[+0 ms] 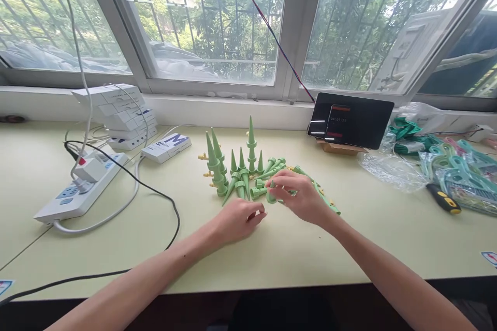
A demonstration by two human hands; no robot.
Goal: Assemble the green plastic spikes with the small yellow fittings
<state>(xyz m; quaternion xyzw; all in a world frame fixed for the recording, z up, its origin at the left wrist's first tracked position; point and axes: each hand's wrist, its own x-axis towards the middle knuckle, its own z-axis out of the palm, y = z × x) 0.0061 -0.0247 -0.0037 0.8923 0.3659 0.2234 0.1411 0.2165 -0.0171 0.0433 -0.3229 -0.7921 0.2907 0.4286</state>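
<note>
A heap of green plastic cone spikes (236, 170) lies in the middle of the pale green table (279, 253), some standing upright, some on their sides. My right hand (301, 196) is closed round one green spike (272, 194) at the near edge of the heap. My left hand (240, 220) rests on the table just left of it, its fingers curled in a pinch toward the right hand; what it pinches, if anything, is too small to see.
A white power strip (77, 189) with plugs and black and white cables lies at the left. White boxes (116, 111) stand behind it. A tablet and phone (349, 121) lean at the back right. Plastic bags of teal parts (458, 165) and a black-yellow screwdriver (444, 199) lie at the right.
</note>
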